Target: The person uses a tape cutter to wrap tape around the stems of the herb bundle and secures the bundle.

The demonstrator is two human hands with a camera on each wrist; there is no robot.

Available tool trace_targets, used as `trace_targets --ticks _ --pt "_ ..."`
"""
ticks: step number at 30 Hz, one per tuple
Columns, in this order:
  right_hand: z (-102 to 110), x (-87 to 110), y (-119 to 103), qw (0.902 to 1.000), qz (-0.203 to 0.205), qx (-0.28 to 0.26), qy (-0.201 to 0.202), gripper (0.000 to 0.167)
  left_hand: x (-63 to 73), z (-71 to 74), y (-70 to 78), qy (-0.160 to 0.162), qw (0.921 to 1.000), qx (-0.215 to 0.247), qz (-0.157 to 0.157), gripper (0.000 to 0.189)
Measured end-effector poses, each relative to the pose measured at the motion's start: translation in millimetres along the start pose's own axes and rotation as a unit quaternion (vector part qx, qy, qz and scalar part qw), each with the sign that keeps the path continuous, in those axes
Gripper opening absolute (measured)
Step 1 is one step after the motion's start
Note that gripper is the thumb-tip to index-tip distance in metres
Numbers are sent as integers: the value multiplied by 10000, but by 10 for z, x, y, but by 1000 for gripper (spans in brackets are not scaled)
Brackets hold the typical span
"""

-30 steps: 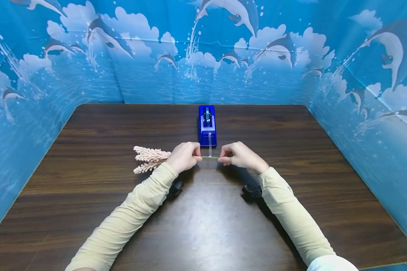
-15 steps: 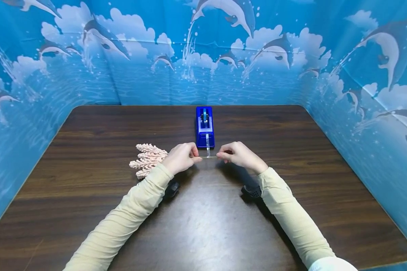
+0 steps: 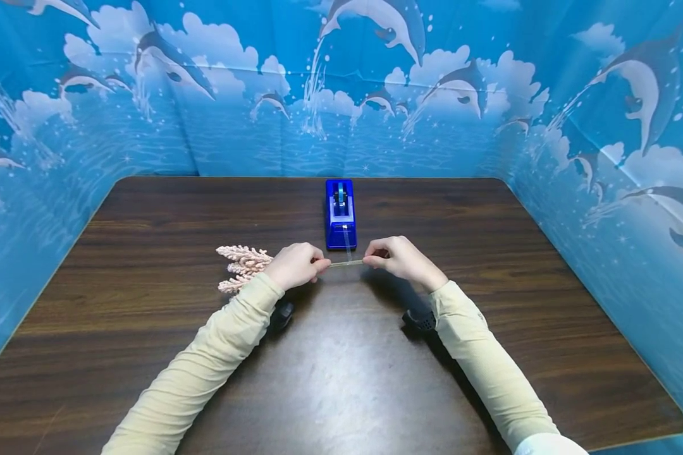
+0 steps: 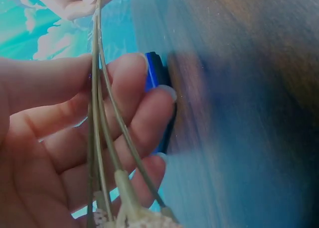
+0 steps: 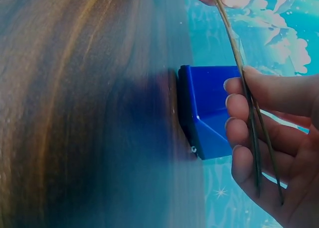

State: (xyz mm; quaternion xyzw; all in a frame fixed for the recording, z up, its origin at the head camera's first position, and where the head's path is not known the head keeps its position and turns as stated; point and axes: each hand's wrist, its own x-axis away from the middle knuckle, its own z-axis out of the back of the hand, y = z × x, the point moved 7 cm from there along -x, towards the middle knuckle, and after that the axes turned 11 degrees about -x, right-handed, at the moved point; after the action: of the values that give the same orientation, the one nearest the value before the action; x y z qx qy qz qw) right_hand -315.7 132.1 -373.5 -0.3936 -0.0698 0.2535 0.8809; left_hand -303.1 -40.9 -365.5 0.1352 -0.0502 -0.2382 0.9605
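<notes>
Pale pink artificial flower sprigs (image 3: 241,265) stick out to the left of my left hand (image 3: 297,265). That hand pinches their thin green stems (image 4: 102,118) between thumb and fingers; in the left wrist view the stems fan out across the palm. My right hand (image 3: 399,260) pinches the other end of the stems, whose cut tips (image 5: 256,183) lie along its fingers. Between the hands, a strip of clear tape (image 3: 347,245) runs from the blue tape dispenser (image 3: 340,212) down to the stems and meets them there.
The dispenser stands near the back edge of the dark wood table (image 3: 148,379), just beyond both hands. Black wrist cameras (image 3: 420,320) sit under the wrists. A blue dolphin-print curtain (image 3: 233,126) surrounds the table's back and sides.
My left hand has shifted slightly left, and more stem shows between the hands. The flower sprigs have turned and spread differently. The right hand has stayed nearly in place.
</notes>
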Motion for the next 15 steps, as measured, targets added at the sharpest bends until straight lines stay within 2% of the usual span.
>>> trace_targets --ticks 4,9,15 --pt "-2 0 1 10000 -43 51 31 14 4 22 -6 157 9999 45 18 25" --pt "16 0 -18 9998 -33 164 109 12 8 56 -33 512 9986 68 119 19" --pt "33 9 4 9993 -196 305 136 14 0 66 -27 756 9969 168 161 16"
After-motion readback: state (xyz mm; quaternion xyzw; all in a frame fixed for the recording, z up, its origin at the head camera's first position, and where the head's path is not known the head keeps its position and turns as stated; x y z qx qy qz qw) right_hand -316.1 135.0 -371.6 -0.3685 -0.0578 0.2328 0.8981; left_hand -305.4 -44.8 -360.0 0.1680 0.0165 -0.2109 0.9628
